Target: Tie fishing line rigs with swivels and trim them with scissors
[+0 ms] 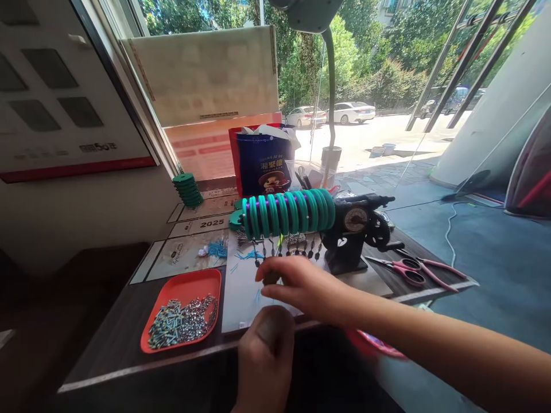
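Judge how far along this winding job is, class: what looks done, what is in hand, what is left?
Done: a row of green spools sits on the black winder, with small weights hanging beneath. In hand: the right hand reaches over the white sheet below them; the left hand is a closed fist at the table edge. Left: the red tray is full of small metal pieces.

Only a couple of readable bits here. "2025" printed in bold black on the calendar sheet (200, 225) lying flat on the table (116, 338). Chinese characters on the blue bag (264, 163), too blurry to read. Something like "50" on the wall panel (97, 147).
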A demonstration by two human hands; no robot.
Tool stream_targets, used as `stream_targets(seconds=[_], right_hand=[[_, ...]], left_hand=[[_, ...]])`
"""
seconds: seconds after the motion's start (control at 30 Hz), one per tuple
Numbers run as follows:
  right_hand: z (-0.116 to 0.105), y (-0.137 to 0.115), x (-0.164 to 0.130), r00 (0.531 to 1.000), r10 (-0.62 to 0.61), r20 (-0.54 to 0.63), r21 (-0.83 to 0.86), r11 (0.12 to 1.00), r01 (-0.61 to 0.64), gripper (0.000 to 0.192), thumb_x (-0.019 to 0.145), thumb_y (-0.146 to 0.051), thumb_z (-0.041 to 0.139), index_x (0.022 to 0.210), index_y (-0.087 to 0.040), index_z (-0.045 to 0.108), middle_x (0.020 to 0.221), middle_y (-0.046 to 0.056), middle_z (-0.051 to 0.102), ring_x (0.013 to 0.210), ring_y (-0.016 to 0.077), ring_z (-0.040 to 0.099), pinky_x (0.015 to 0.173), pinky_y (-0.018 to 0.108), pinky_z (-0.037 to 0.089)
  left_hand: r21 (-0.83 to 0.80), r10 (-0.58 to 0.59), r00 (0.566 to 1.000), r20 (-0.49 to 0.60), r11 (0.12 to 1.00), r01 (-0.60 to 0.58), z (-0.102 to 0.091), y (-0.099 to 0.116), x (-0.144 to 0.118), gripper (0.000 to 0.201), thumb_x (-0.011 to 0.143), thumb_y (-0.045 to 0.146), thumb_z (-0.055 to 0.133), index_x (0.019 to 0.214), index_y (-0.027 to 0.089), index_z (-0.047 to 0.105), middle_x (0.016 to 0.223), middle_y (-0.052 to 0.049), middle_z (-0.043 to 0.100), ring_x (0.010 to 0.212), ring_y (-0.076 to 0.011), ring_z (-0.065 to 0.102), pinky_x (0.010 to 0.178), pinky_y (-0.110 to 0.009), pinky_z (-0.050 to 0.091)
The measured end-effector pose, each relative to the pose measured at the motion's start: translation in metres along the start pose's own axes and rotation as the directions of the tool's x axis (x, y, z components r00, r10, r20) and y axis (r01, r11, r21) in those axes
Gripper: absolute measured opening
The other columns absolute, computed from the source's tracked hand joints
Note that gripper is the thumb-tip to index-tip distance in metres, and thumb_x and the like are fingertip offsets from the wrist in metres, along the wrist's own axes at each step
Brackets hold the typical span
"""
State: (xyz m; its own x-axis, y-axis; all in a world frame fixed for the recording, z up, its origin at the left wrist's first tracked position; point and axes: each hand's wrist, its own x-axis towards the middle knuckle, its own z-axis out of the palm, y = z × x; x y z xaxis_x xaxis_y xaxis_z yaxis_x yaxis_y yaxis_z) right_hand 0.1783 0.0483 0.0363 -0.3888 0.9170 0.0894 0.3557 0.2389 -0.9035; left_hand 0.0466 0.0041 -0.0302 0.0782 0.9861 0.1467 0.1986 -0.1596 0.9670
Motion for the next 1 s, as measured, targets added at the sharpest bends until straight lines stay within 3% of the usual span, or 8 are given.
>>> stream_targets(seconds=[0.03, 0.1, 0.17, 0.27, 0.47, 0.6, 0.77, 1.0], right_hand=[[-0.001, 0.004, -0.013, 0.98, -0.157, -0.12, -0.195, 0.972, 0.132, 0.013, 0.077, -0.016, 0.057, 0.089, -0.015, 0.059, 0.073, 0.001, 0.061, 0.059, 0.0093, 0.047, 0.058, 0.021, 0.034], [-0.001, 0.017, -0.04, 0.808, -0.553, -0.202, -0.584, 0.73, 0.354, 0.011, 0.084, -0.014, 0.049, 0.08, -0.016, 0.06, 0.067, 0.002, 0.058, 0.055, 0.01, 0.044, 0.056, 0.023, 0.032], [0.005, 0.034, -0.063, 0.692, -0.719, -0.063, -0.728, 0.507, 0.461, 0.015, 0.084, -0.011, 0.046, 0.082, -0.016, 0.06, 0.068, 0.003, 0.058, 0.056, 0.0115, 0.044, 0.054, 0.026, 0.03], [0.02, 0.055, -0.079, 0.692, -0.719, 0.061, -0.752, 0.422, 0.505, 0.012, 0.083, -0.01, 0.048, 0.083, -0.015, 0.059, 0.067, 0.002, 0.058, 0.055, 0.0116, 0.043, 0.052, 0.027, 0.028], [0.033, 0.062, -0.071, 0.632, -0.775, 0.02, -0.816, 0.352, 0.458, 0.017, 0.084, -0.007, 0.044, 0.08, -0.011, 0.06, 0.059, 0.002, 0.056, 0.051, 0.013, 0.04, 0.051, 0.03, 0.025], [0.036, 0.065, -0.077, 0.718, -0.693, -0.066, -0.716, 0.534, 0.45, 0.024, 0.088, -0.011, 0.037, 0.076, -0.014, 0.058, 0.063, 0.003, 0.056, 0.055, 0.0129, 0.042, 0.052, 0.027, 0.03], [0.045, 0.067, -0.087, 0.774, -0.632, -0.041, -0.614, 0.627, 0.479, 0.035, 0.092, -0.018, 0.028, 0.068, -0.015, 0.053, 0.061, 0.003, 0.053, 0.053, 0.0115, 0.042, 0.047, 0.024, 0.031], [0.023, 0.023, -0.07, 0.929, -0.369, 0.036, -0.146, 0.918, 0.37, 0.022, 0.085, -0.017, 0.046, 0.065, -0.015, 0.054, 0.065, 0.001, 0.056, 0.058, 0.0075, 0.048, 0.055, 0.017, 0.037]], left_hand=[[-0.084, -0.114, 0.992, 0.057, 0.989, 0.119, 0.0, 0.004, 0.002, 0.014, 0.073, 0.029, 0.061, 0.067, 0.016, 0.061, 0.056, 0.001, 0.052, 0.054, -0.009, 0.046, 0.052, -0.019, 0.039], [-0.276, -0.323, 0.92, 0.223, 0.884, 0.377, -0.001, 0.007, 0.006, 0.016, 0.068, 0.029, 0.065, 0.068, 0.015, 0.059, 0.052, 0.004, 0.045, 0.047, -0.0053, 0.037, 0.046, -0.017, 0.031], [-0.405, -0.423, 0.819, 0.389, 0.719, 0.564, -0.002, 0.006, 0.008, 0.015, 0.064, 0.023, 0.067, 0.066, 0.013, 0.057, 0.054, 0.004, 0.047, 0.045, -0.0028, 0.033, 0.045, -0.015, 0.028], [-0.482, -0.469, 0.71, 0.525, 0.524, 0.702, -0.003, 0.003, 0.008, 0.014, 0.061, 0.016, 0.068, 0.063, 0.011, 0.056, 0.053, 0.004, 0.047, 0.045, -0.0017, 0.034, 0.047, -0.015, 0.029], [-0.542, -0.539, 0.668, 0.513, 0.4, 0.739, 0.001, 0.004, 0.005, 0.024, 0.052, 0.013, 0.073, 0.069, 0.013, 0.056, 0.06, 0.005, 0.05, 0.052, -0.0027, 0.041, 0.05, -0.015, 0.031], [-0.436, -0.481, 0.711, 0.514, 0.567, 0.699, 0.0, 0.006, 0.006, 0.016, 0.06, 0.018, 0.067, 0.067, 0.012, 0.055, 0.052, 0.006, 0.044, 0.049, -0.0033, 0.036, 0.049, -0.016, 0.028], [-0.036, -0.253, 0.907, 0.336, 0.959, 0.281, -0.002, 0.01, 0.004, 0.012, 0.074, 0.023, 0.057, 0.075, 0.017, 0.047, 0.066, 0.003, 0.049, 0.062, -0.0083, 0.045, 0.058, -0.019, 0.035], [0.234, 0.092, 0.983, 0.158, 0.964, -0.128, 0.0, -0.008, -0.005, 0.011, 0.08, 0.027, 0.048, 0.073, 0.018, 0.05, 0.078, 0.001, 0.051, 0.059, -0.0078, 0.048, 0.057, -0.019, 0.038]])
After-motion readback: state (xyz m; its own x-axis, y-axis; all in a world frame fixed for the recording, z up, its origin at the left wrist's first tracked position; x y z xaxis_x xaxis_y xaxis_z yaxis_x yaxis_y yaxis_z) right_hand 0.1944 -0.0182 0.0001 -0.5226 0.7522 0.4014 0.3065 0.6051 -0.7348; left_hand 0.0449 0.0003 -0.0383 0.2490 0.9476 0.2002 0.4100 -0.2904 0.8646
